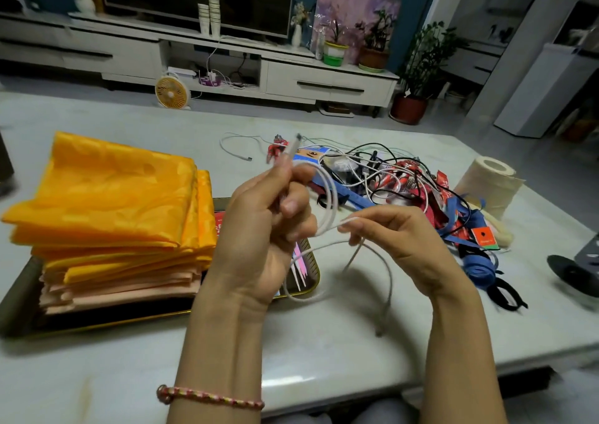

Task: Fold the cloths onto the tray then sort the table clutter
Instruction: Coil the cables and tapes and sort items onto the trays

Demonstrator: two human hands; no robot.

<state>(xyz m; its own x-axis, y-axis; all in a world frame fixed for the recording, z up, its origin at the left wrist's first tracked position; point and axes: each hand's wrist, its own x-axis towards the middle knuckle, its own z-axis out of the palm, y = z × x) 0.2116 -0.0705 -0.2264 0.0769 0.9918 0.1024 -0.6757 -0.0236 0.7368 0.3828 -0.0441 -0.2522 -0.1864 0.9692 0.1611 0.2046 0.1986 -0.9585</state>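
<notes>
Closest in, a braided bracelet (210,397) circles the left wrist, and above it the left hand (259,229) is curled round one end of a white cable (333,196), whose plug sticks up past the fingers. To its right, the right hand (402,242) pinches a bend of the same cable between thumb and fingertips, and the slack hangs below in a loose loop over the table (324,358), with the free end dangling near the surface. On the left, the cloths (113,196) lie folded in a tall stack, orange over pale pink, on the tray (97,328), so the folding looks done and the sorting of clutter is the step in hand, with this cable being coiled. Far and to the right of the hands, the clutter (405,180) is a tangle of black and white leads, red wrappers and blue straps, with a paper roll (489,183) just beside it and another white lead (233,151) lying apart on its far left. The next move probably calls for the right hand to bring its bend up to the left hand, which must keep its hold on the turns already gathered, then feed the hanging slack round evenly without kinks. The dangling end may swing or catch on the tray's rim. Where the coil should go cannot be told.
</notes>
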